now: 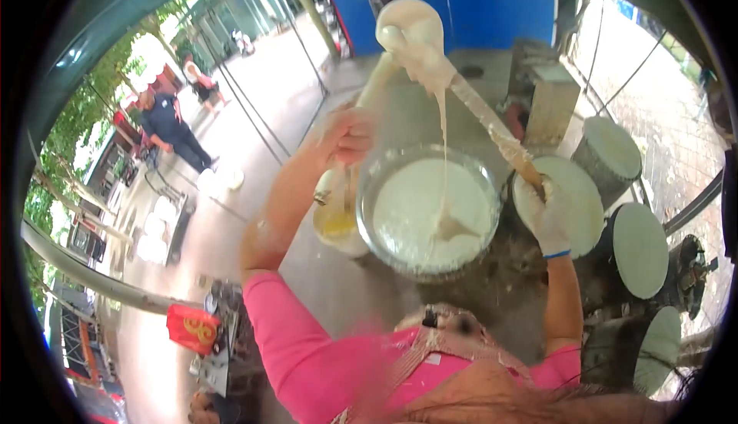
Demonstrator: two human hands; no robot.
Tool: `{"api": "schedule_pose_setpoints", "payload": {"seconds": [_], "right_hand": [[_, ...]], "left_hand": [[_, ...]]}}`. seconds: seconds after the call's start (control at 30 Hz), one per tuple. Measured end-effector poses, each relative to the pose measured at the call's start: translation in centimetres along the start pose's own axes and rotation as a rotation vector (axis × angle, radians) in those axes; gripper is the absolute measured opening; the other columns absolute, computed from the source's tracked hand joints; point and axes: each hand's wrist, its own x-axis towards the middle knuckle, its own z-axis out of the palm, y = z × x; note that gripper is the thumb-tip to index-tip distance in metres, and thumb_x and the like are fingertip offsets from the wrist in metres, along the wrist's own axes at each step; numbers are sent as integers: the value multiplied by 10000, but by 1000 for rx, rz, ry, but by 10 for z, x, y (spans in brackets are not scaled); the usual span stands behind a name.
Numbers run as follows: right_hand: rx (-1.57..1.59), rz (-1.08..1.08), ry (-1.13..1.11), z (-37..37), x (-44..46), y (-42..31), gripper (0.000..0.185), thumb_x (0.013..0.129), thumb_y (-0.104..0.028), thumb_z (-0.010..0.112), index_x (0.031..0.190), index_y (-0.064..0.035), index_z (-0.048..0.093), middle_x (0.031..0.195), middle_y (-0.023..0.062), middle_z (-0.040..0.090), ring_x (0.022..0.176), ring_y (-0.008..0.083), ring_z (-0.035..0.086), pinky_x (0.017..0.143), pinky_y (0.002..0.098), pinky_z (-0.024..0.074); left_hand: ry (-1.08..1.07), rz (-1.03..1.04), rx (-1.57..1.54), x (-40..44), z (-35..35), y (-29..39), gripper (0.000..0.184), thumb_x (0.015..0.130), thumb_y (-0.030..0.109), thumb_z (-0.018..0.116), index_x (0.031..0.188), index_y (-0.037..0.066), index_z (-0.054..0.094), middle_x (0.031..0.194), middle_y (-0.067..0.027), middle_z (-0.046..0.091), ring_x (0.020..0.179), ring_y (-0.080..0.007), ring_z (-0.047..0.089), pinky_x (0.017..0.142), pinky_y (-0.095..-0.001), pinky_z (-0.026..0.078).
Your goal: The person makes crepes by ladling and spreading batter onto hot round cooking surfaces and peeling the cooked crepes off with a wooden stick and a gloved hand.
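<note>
My right hand (pixel 550 216), in a pale glove with a blue cuff, is closed round the handle of a long ladle (pixel 492 120). The ladle's batter-coated head is raised high above a wide metal basin (pixel 364 220). A thin string of white batter (pixel 419 193) runs down from it into the batter in the basin. My left hand (pixel 350 136) is wrapped round a pale, coated stick (pixel 377 86), whose upper end meets the ladle just below its head. Beneath the left hand stands a pale container (pixel 350 246) with yellow liquid inside.
Several round buckets with pale tops (pixel 640 251) stand on the right. A box-like stand (pixel 552 105) is behind them. A red bag (pixel 192 329) hangs at lower left, near a metal rail (pixel 115 289). A person in dark clothes (pixel 173 128) stands at left, beyond thin poles.
</note>
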Motion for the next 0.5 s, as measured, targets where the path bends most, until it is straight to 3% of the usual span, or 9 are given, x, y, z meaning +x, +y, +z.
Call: {"api": "schedule_pose_setpoints", "payload": {"seconds": [0.13, 0.2, 0.23, 0.3, 0.33, 0.37, 0.43, 0.47, 0.5], "right_hand": [[260, 88, 170, -22, 54, -21, 308, 841, -282, 627, 1013, -27, 634, 870, 177, 652, 782, 333, 612, 698, 416, 469], [500, 198, 140, -18, 47, -37, 323, 812, -301, 663, 958, -13, 644, 760, 127, 628, 714, 224, 595, 636, 362, 445], [497, 283, 42, -9, 32, -35, 325, 806, -303, 670, 945, -10, 647, 741, 115, 620, 699, 196, 585, 620, 349, 438], [567, 374, -116, 55, -14, 10, 325, 789, -309, 685, 907, -8, 657, 694, 96, 606, 650, 155, 567, 582, 327, 426], [636, 396, -187, 94, -52, 47, 322, 779, -313, 692, 883, -9, 665, 666, 87, 600, 616, 142, 558, 560, 319, 420], [562, 498, -292, 85, -83, 49, 328, 769, -326, 698, 866, -13, 672, 643, 84, 599, 581, 150, 557, 543, 327, 418], [391, 646, -429, 54, -133, 53, 342, 737, -352, 718, 827, -24, 688, 582, 84, 596, 521, 181, 569, 510, 338, 421], [285, 559, -407, 42, -161, 72, 351, 730, -362, 722, 834, -28, 689, 609, 95, 622, 550, 196, 598, 518, 330, 433], [266, 659, -431, 14, -173, 73, 332, 736, -341, 722, 836, -26, 687, 624, 96, 631, 564, 181, 599, 530, 321, 438]], "left_hand": [[27, 362, 250, -10, 10, 58, 422, 915, 120, 499, 1304, 216, 364, 573, 53, 343, 360, -33, 290, 269, -184, 214], [81, 421, 294, 10, 3, 46, 447, 916, 122, 501, 1323, 220, 346, 561, 56, 342, 355, -44, 308, 271, -191, 226], [-24, 343, 254, 29, -20, 29, 617, 887, 108, 508, 1389, 335, 229, 527, 63, 324, 364, -56, 331, 288, -202, 233], [48, 26, 219, 68, -47, -32, 520, 894, 117, 504, 1337, 319, 324, 515, 67, 312, 361, -59, 334, 284, -208, 231], [-192, -89, 7, 83, -69, -76, 243, 904, 134, 494, 1136, 205, 481, 509, 72, 297, 357, -63, 318, 280, -212, 225], [-213, -345, -110, 85, -61, -92, 37, 914, 148, 473, 882, 148, 492, 514, 72, 288, 362, -60, 301, 281, -214, 218], [-4, -358, -366, 73, -30, -129, 90, 904, 164, 499, 839, 106, 476, 512, 63, 289, 349, -52, 272, 267, -220, 222], [18, -412, -354, 70, -14, -136, 88, 902, 162, 502, 847, 100, 473, 515, 59, 291, 347, -49, 266, 265, -220, 222], [39, -465, -344, 67, 2, -143, 87, 900, 159, 504, 855, 93, 470, 518, 56, 293, 345, -46, 261, 263, -220, 222]]}}
